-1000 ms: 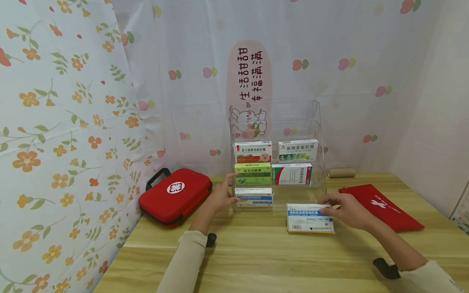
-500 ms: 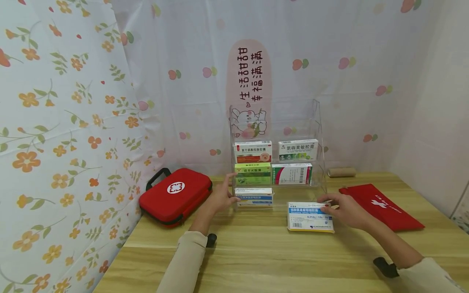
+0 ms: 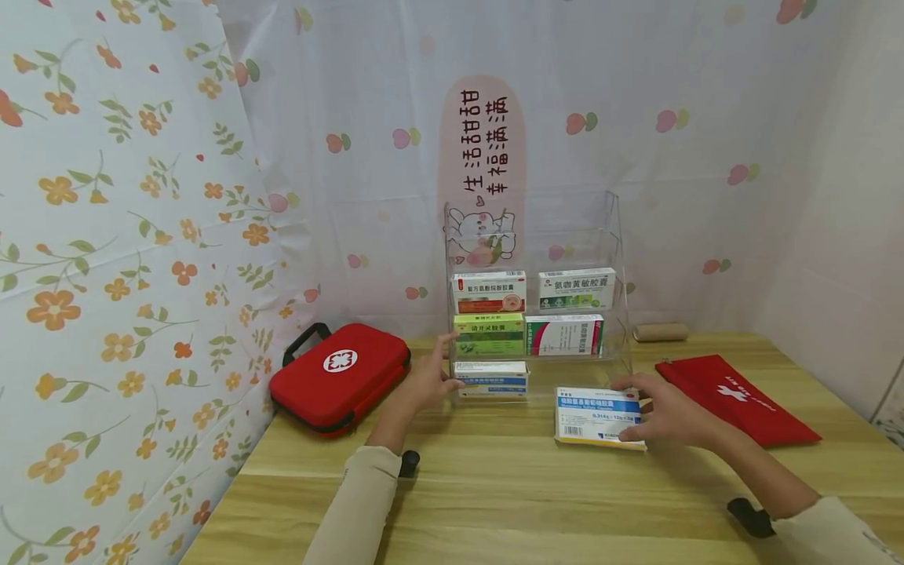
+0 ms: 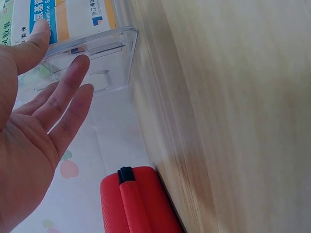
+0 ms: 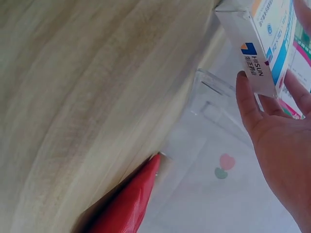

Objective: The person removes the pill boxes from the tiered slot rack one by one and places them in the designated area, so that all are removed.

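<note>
Access: passable front, tight flanks

Bare tabletop (image 3: 494,494) is leaving passage before the clear rack (image 3: 613,227). The red case (image 3: 346,388) is flanking the left hand (image 3: 425,380); the red pouch (image 3: 756,412) (low, flat) is lying beyond the right hand (image 3: 671,412), which is obstructing the right end of the blue-and-white box (image 3: 592,416).

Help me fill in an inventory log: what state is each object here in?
Blue-and-white box, closed at its visible end, held in the right hand
Clear rack, upright, boxes on three tiers
Red case, shut, lying flat
Red pouch, lying flat
Cardboard tube, lying on its side
</note>
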`<state>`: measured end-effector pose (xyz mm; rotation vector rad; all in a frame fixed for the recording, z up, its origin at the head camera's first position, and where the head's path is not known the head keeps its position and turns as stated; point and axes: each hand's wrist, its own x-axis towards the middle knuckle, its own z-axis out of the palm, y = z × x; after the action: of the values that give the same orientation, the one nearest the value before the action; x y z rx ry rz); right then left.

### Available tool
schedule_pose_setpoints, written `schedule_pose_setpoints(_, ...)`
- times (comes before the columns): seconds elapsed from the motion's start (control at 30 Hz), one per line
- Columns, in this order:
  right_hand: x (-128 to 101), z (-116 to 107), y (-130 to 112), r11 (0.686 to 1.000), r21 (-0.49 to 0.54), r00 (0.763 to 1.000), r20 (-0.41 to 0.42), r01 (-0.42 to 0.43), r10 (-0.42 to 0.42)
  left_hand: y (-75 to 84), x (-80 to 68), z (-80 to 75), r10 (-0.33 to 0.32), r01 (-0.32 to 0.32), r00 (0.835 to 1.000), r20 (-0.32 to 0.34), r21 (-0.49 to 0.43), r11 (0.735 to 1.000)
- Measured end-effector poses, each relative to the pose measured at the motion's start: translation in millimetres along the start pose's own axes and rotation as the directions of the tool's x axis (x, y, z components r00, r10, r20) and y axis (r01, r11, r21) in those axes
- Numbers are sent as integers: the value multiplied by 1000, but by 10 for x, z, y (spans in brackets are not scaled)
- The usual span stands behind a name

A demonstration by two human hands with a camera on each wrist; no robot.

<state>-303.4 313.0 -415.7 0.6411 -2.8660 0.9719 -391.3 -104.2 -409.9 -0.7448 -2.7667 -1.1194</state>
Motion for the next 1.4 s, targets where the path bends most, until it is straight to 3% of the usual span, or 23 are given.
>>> schedule_pose_setpoints(0.33, -44, 72, -20, 984, -177, 1000, -4, 5, -6, 30, -11, -13, -7, 7, 1000, 4, 17, 1000)
schedule_pose_setpoints(0.63, -51, 94, -15, 974, -227, 1000, -23, 2, -7, 38, -6, -12, -19, 19, 1000, 4, 30, 999)
schedule_pose_setpoints(0.83, -69, 95, 8, 974, -223, 999, -26, 33, -40, 27, -6, -2, -23, 23, 1000, -1, 48, 999)
schedule_pose_setpoints(1.4, -117, 16, 65, 998, -62, 998, 60, 30, -26, 22, -8, 8, -28, 29, 1000, -4, 45, 999)
